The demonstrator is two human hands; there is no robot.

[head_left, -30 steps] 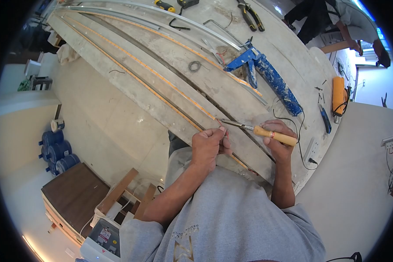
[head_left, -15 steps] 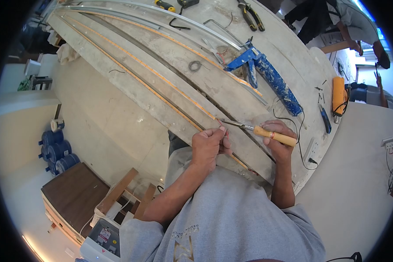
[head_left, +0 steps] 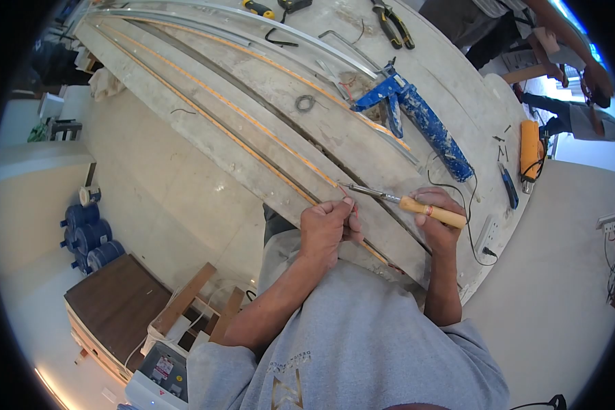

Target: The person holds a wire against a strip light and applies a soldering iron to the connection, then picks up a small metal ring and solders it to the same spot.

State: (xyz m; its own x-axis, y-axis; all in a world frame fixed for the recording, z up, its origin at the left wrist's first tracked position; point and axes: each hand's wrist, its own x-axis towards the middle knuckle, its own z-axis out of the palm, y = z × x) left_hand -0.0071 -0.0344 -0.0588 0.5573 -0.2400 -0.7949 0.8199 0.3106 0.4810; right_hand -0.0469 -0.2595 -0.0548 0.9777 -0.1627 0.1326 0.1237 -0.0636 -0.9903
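Hands at near edge of table (head_left: 458,89), both working at one spot. Right hand (head_left: 436,220): grip closed around the wooden handle of a soldering iron (head_left: 403,202), held almost level, metal shaft pointing left; its tip lies at the near end of an orange light strip (head_left: 253,119) set in a long grey rail (head_left: 205,137). Left hand (head_left: 329,225): grip narrow, fingertips pinched together right at the iron's tip, just over the strip; what they pinch is too small to tell, possibly a thin red wire. The two hands are near each other but apart, joined only through the iron. Strip runs from the hands diagonally up and left along the rail, a second orange strip parallel to it on the rail beyond. Black cord (head_left: 468,225) trails from the right hand's side to a white socket block (head_left: 486,236) at the table edge. Beyond the hands: blue caulking gun (head_left: 417,116) lying across the rails, small coil of wire (head_left: 305,103) just left of it, pliers (head_left: 391,24) at the far edge, orange tool (head_left: 529,149) and blue-handled screwdriver (head_left: 507,184) to the right. Another person (head_left: 526,27) is at the far right corner of the table, well apart. Below the table, left: blue water bottles (head_left: 89,236) on the floor.
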